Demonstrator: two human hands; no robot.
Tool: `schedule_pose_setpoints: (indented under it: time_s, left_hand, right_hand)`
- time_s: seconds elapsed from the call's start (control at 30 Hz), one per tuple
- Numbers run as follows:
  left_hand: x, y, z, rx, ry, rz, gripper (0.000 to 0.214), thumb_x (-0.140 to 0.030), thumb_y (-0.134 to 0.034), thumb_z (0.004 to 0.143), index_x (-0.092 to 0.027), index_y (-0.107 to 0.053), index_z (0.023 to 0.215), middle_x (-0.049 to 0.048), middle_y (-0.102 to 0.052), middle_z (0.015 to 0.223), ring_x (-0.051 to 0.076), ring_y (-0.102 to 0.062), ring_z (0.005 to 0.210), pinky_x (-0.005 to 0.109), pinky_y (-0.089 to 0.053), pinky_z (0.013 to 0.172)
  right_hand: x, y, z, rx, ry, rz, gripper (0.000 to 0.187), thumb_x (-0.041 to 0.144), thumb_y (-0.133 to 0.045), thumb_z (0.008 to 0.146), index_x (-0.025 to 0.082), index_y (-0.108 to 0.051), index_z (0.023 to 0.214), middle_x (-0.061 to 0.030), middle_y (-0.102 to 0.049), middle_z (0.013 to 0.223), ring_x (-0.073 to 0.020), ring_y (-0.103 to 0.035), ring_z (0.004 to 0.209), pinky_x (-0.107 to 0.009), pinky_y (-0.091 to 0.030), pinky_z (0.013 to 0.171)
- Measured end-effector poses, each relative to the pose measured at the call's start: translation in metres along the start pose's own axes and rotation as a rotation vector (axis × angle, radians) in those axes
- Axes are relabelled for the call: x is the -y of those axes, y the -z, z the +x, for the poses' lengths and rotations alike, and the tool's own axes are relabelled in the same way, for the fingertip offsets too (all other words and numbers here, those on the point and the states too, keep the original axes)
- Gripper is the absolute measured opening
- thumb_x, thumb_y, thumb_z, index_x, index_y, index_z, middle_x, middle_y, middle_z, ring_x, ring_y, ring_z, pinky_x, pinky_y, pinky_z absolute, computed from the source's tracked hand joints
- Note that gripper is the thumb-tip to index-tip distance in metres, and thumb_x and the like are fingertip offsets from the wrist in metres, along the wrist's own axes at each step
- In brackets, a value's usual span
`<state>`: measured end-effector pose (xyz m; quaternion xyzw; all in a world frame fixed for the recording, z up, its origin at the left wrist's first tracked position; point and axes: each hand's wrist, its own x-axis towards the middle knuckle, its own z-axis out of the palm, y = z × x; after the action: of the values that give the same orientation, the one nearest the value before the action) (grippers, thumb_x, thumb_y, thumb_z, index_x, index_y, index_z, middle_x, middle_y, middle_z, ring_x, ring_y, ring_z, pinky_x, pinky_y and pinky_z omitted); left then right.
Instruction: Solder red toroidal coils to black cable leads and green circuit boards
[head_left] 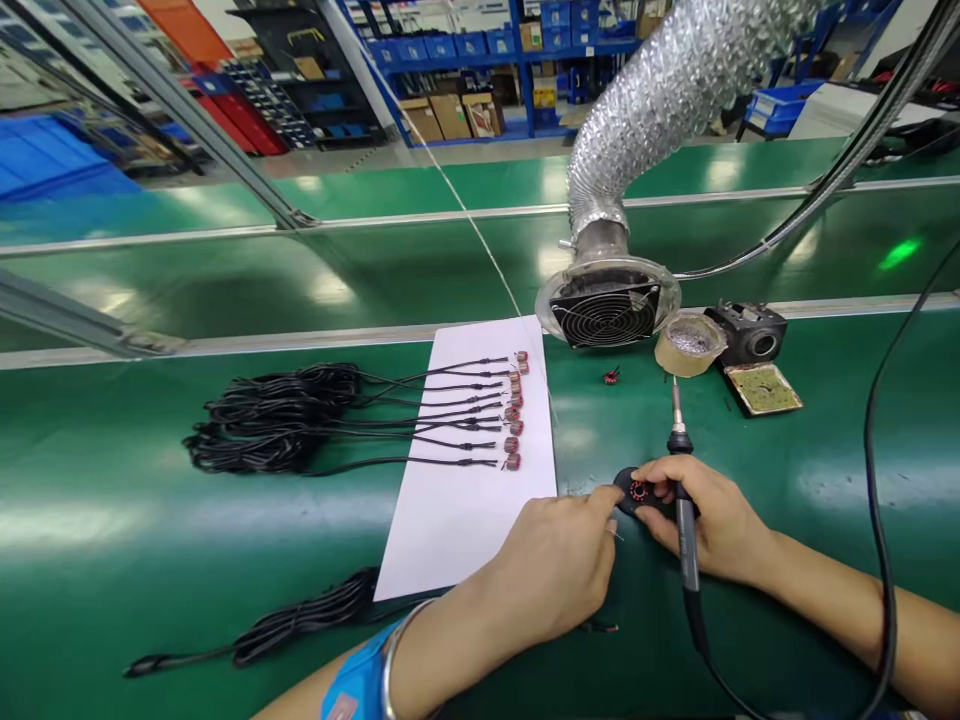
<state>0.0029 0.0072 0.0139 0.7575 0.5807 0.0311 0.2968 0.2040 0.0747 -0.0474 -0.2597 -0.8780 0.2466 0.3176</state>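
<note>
My right hand (pixel 716 515) is closed around a soldering iron (pixel 686 540), whose metal tip points away from me. Its thumb and finger also reach a black disc (pixel 625 490), on which a small red ring-shaped coil (pixel 639 491) sits. From the other side, my left hand (pixel 555 565) has its index finger against the disc's edge. A thin silvery wire (pixel 616 535) sticks out from under its curled fingers, partly hidden. Left of it, a white sheet (pixel 457 520) carries several copper-and-red coils (pixel 513 445) in a column beside black cable ends (pixel 472 462).
Black cables (pixel 274 415) lie bundled at left, another bundle (pixel 307 620) nearer me. A fume extractor (pixel 609 310) hangs above a round tin (pixel 690 343), an iron stand (pixel 750 333) and a sponge tray (pixel 763 388). One loose coil (pixel 611 376) lies nearby. The iron's cable (pixel 874 480) loops at right.
</note>
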Motion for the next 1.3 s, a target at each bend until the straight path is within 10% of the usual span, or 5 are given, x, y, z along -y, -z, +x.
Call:
schedule_pose_setpoints:
  time_s: [0.63,0.97,1.3]
  left_hand:
    - [0.009,-0.002,0.003,0.015,0.018,-0.263,0.053,-0.023,-0.035,0.092,-0.014,-0.046,0.144,0.0114,-0.073,0.107,0.024,-0.07,0.078,0.035,-0.052,0.067]
    - [0.01,0.002,0.021,-0.072,0.172,-0.547,0.037,-0.044,-0.043,0.095,-0.019,-0.052,0.069,-0.0058,-0.041,0.055,0.011,-0.038,0.052,0.024,-0.028,0.05]
    - [0.003,-0.004,0.018,-0.084,0.283,-0.614,0.024,-0.039,-0.053,0.086,-0.019,-0.06,0.077,-0.0091,-0.034,0.047,0.01,-0.028,0.046,0.023,-0.019,0.043]
  right_hand:
    - [0.006,-0.011,0.004,-0.019,-0.072,-0.022,0.02,0.026,-0.065,0.089,0.023,-0.048,0.098,0.0017,-0.061,0.078,-0.0138,-0.054,0.069,-0.024,-0.047,0.062]
    - [0.014,0.004,0.005,-0.108,-0.097,0.03,0.024,0.013,-0.06,0.083,0.023,-0.051,0.103,-0.0003,-0.063,0.085,-0.0132,-0.057,0.07,-0.025,-0.052,0.064]
    - [0.011,0.004,0.007,-0.221,0.109,0.044,0.027,0.008,-0.054,0.081,0.022,-0.049,0.104,-0.0026,-0.067,0.086,-0.016,-0.066,0.076,-0.031,-0.056,0.068]
